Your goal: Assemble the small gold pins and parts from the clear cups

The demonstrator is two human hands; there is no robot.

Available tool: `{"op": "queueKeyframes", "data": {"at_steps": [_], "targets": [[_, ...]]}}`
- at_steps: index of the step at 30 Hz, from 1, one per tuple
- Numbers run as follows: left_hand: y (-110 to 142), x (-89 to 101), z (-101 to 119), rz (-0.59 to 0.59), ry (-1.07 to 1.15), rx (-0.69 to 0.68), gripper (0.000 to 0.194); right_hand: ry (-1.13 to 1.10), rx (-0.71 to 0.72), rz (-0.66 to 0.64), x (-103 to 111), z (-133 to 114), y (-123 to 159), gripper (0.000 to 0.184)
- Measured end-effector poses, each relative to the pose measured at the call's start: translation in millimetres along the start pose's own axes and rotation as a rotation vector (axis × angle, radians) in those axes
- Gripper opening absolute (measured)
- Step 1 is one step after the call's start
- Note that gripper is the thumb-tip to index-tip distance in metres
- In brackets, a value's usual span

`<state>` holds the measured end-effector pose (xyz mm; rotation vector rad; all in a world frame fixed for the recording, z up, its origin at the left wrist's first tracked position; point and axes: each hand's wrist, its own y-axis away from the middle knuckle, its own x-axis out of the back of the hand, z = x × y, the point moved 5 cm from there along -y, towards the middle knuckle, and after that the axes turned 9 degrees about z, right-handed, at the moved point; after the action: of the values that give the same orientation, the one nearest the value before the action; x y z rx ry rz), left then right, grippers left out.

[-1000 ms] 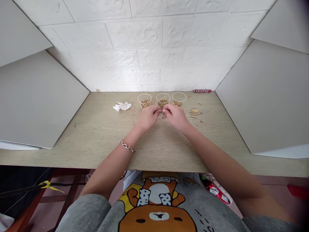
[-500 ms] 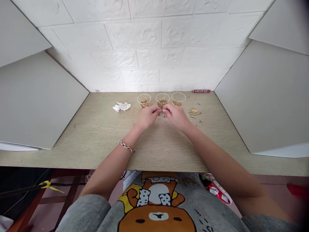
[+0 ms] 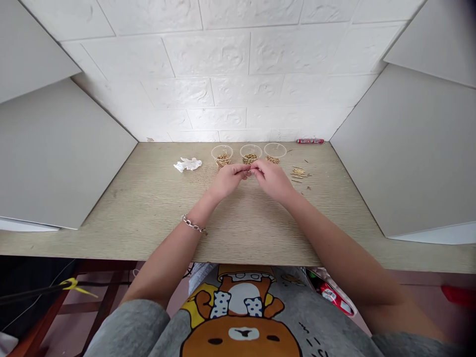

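A pale wooden table [image 3: 148, 208] fills the middle of the frame, flanked by grey panels at the left and right edges, with a white brick wall behind it. At centre frame the left hand [image 3: 226, 179] and the right hand [image 3: 273, 179] meet fingertip to fingertip just below the middle cup. Both hands are curled nearly closed, thumbs and forefingers pinched together around a tiny piece [image 3: 250, 170] at the point where they touch (too small to say what it is, or which hand really has hold of it). Just above them, in a row, stand three clear plastic cups [image 3: 250, 153] holding small golden parts. Right of the hands lies a loose scatter of golden pins [image 3: 298, 172]; left of the cups sits a crumpled white tissue [image 3: 188, 163]. A red tube [image 3: 310, 141] lies against the wall at upper right, its printing unreadable. A chain bracelet [image 3: 193, 225] circles the left wrist.
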<state>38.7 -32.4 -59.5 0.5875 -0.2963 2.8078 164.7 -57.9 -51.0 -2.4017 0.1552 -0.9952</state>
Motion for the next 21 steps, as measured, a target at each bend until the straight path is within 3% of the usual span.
{"op": "queueKeyframes", "data": {"at_steps": [8, 13, 17, 21], "targets": [[-1, -1.7, -3, 0.042, 0.281, 0.110, 0.057, -0.212, -0.093, 0.104, -2, 2, 1, 0.012], [3, -4.9, 3, 0.060, 0.387, 0.154, 0.047, -0.224, -0.110, 0.168, -3, 0, 2, 0.011], [6, -8.6, 1, 0.065, 0.445, 0.235, 0.018, -0.190, -0.103, 0.208, -2, -1, 3, 0.010], [10, -14.3, 0, -0.051, 0.514, 0.296, 0.033, -0.175, -0.041, 0.217, -1, -4, 4, 0.010]]}}
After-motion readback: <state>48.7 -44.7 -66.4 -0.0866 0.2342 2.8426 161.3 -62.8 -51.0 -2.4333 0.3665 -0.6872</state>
